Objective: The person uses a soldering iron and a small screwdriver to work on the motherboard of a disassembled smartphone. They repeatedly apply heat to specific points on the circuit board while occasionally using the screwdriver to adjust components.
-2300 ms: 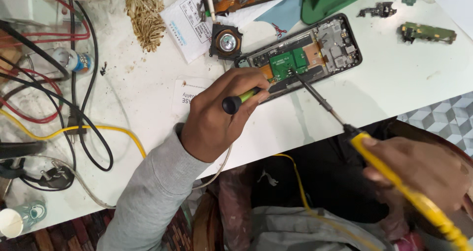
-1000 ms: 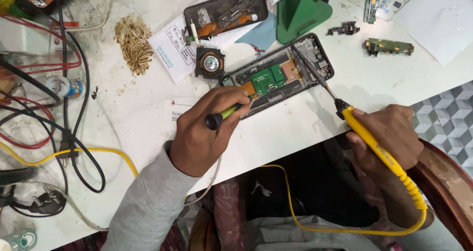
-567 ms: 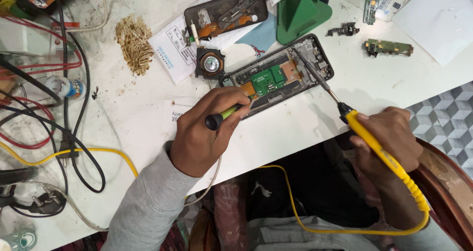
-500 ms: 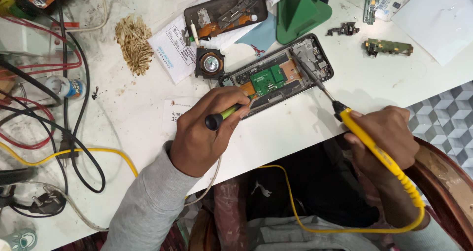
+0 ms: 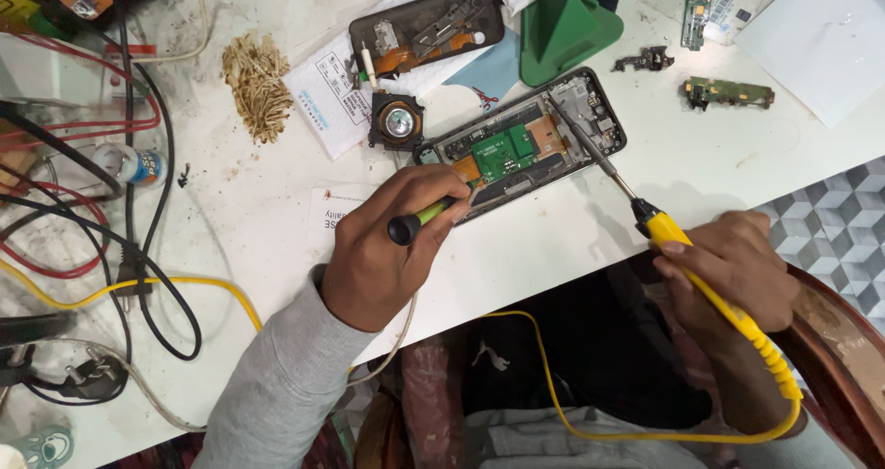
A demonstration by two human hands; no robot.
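An opened phone [image 5: 525,146] lies on the white table [image 5: 516,248], its green circuit board exposed. My left hand [image 5: 387,248] grips a small tool with a green and black handle [image 5: 419,218]; its tip rests at the phone's left end. My right hand [image 5: 733,266] holds a yellow-handled soldering iron [image 5: 710,289], and the long metal tip [image 5: 590,146] reaches into the phone's upper right part.
A second opened phone shell [image 5: 424,29], a round speaker part [image 5: 398,123], a green wedge-shaped tool [image 5: 564,29], small circuit boards [image 5: 728,91], a tangle of brown wire scraps [image 5: 258,87] and several cables [image 5: 120,248] at the left lie around. The table edge runs along the front.
The view shifted early on. My right hand with the soldering iron moved slightly, its tip now deeper in the phone's upper right part. My left hand stayed put.
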